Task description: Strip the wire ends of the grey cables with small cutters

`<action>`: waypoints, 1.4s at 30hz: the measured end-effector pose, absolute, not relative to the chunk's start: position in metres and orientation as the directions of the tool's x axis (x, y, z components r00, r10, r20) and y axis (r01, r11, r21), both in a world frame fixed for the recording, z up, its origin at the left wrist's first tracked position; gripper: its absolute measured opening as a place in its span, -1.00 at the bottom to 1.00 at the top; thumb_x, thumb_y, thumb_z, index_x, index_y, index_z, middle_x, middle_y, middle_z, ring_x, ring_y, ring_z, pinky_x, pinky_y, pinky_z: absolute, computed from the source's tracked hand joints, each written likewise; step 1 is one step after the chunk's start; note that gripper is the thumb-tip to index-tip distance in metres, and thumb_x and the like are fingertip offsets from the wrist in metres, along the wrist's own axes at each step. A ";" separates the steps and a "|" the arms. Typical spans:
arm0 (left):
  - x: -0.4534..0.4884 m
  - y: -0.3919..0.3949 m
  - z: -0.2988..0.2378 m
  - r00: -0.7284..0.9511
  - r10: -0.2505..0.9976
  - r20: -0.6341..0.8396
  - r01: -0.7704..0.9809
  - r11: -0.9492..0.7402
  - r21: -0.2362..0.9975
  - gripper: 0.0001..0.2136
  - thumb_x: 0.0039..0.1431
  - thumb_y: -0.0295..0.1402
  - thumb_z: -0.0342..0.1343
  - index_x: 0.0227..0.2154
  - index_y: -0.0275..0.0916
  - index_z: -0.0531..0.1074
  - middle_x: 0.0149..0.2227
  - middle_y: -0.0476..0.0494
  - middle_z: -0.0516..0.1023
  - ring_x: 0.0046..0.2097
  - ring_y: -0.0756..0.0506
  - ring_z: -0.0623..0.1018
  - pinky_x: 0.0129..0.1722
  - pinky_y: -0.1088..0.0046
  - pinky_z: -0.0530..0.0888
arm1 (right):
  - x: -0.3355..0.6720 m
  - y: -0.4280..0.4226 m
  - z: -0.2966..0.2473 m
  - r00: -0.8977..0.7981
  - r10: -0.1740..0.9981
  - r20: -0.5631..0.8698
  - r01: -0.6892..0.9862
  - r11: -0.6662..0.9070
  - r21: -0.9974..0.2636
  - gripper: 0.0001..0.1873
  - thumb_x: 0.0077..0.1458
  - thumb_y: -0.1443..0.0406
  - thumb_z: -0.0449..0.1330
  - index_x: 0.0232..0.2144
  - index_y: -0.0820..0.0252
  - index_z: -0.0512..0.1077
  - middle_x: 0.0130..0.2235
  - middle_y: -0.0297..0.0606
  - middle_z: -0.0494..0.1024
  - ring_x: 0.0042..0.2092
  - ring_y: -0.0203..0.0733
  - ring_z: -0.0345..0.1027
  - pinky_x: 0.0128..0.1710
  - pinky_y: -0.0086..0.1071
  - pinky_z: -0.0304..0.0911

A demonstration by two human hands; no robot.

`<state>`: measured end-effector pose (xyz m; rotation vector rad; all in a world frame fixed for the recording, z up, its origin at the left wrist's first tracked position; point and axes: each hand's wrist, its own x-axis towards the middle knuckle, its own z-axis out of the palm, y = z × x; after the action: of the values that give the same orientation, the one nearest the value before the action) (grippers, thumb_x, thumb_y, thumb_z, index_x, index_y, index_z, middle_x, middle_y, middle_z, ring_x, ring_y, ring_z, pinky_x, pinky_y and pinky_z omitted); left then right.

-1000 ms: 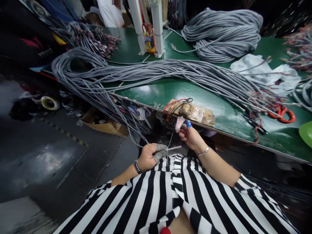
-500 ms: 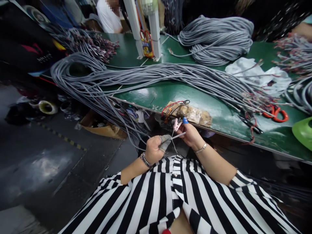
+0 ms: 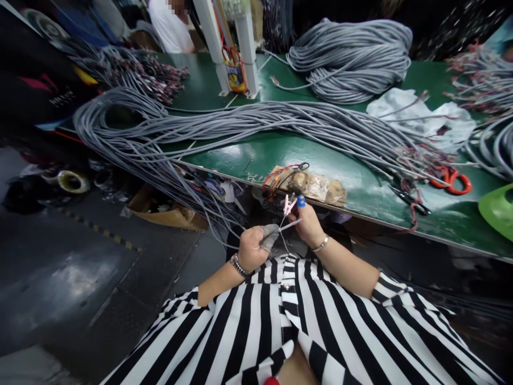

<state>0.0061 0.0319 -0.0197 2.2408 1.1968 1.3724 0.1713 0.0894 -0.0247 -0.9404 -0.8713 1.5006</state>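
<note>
My left hand, with grey covers on its fingertips, is closed around a grey cable whose end sticks out toward the right. My right hand wears a blue cover on one fingertip and is closed on a small pink clip-like tool. The cable's tip reaches the right fingers; whether they press on it is hard to see. A thin pale strand crosses the cable between the hands and hangs down. Both hands are in front of the table's near edge, over the lap.
Long grey cables lie across the green table and droop off its near side. A taped block sits at the edge. Right are orange-handled scissors, a black tool and a green object. Behind lies a cable coil.
The view has shifted slightly, so the table things sit a little further left. My right hand has drawn in slightly around the pink tool. My left hand keeps its hold on the cable.
</note>
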 end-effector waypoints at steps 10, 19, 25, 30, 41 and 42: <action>0.005 0.031 -0.023 0.220 0.762 0.609 0.528 -0.618 0.583 -0.83 0.08 -0.43 0.16 -0.24 -0.29 0.52 -0.38 -0.14 0.62 -0.35 -0.04 0.60 -0.33 0.49 0.54 | 0.170 0.094 -0.010 -0.303 0.913 -0.274 -0.663 -0.409 -0.627 -0.54 -0.03 -0.08 0.22 -0.45 0.22 0.41 -0.51 -0.38 0.38 -0.61 -0.50 -0.09 -0.70 -0.56 -0.15; 0.004 0.027 -0.024 0.221 0.791 0.570 0.531 -0.588 0.611 -0.83 0.09 -0.40 0.14 -0.24 -0.25 0.53 -0.35 -0.16 0.63 -0.33 -0.06 0.61 -0.31 0.44 0.55 | 0.168 0.094 -0.013 -0.282 0.919 -0.275 -0.647 -0.394 -0.653 -0.52 -0.05 -0.13 0.20 -0.45 0.18 0.38 -0.50 -0.38 0.39 -0.61 -0.47 -0.06 -0.70 -0.54 -0.16; 0.001 0.021 -0.019 0.206 0.813 0.544 0.507 -0.565 0.651 -0.82 0.10 -0.39 0.14 -0.22 -0.24 0.53 -0.35 -0.16 0.63 -0.32 -0.06 0.60 -0.28 0.43 0.54 | 0.175 0.091 -0.024 -0.341 0.898 -0.277 -0.661 -0.438 -0.610 -0.43 -0.10 -0.23 0.14 -0.54 0.15 0.23 -0.53 -0.40 0.39 -0.61 -0.45 -0.03 -0.68 -0.54 -0.17; -0.010 0.006 -0.017 0.180 0.886 0.428 0.437 -0.462 0.772 -0.83 0.07 -0.30 0.18 -0.30 -0.24 0.54 -0.43 -0.13 0.60 -0.36 -0.05 0.57 -0.30 0.43 0.52 | 0.187 0.086 -0.029 -0.369 0.879 -0.301 -0.651 -0.476 -0.591 -0.43 -0.15 -0.20 0.21 -0.55 0.15 0.20 -0.54 -0.41 0.37 -0.61 -0.46 -0.05 -0.69 -0.56 -0.22; -0.012 0.002 -0.016 0.074 0.954 -0.290 -0.279 0.299 0.912 -0.68 0.03 -0.10 0.17 -0.37 -0.30 0.42 -0.66 0.06 0.33 -0.68 0.15 0.20 -0.73 0.64 0.08 | 0.186 0.066 -0.036 -0.429 0.829 -0.359 -0.369 -0.523 -0.768 -0.62 -0.20 0.07 0.37 -0.44 0.23 0.40 -0.46 -0.34 0.44 -0.59 -0.49 -0.03 -0.69 -0.57 -0.27; -0.012 0.001 -0.015 0.077 0.954 -0.288 -0.267 0.298 0.916 -0.68 0.03 -0.10 0.18 -0.36 -0.30 0.42 -0.66 0.07 0.33 -0.69 0.15 0.20 -0.73 0.64 0.07 | 0.186 0.064 -0.035 -0.428 0.828 -0.362 -0.315 -0.512 -0.799 -0.63 -0.18 0.08 0.36 -0.46 0.23 0.39 -0.46 -0.33 0.44 -0.60 -0.50 -0.03 -0.69 -0.57 -0.27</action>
<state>-0.0120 0.0005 -0.0147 0.8058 1.1066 1.0827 0.1856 0.0638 -0.0353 -0.9981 -0.8483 1.9978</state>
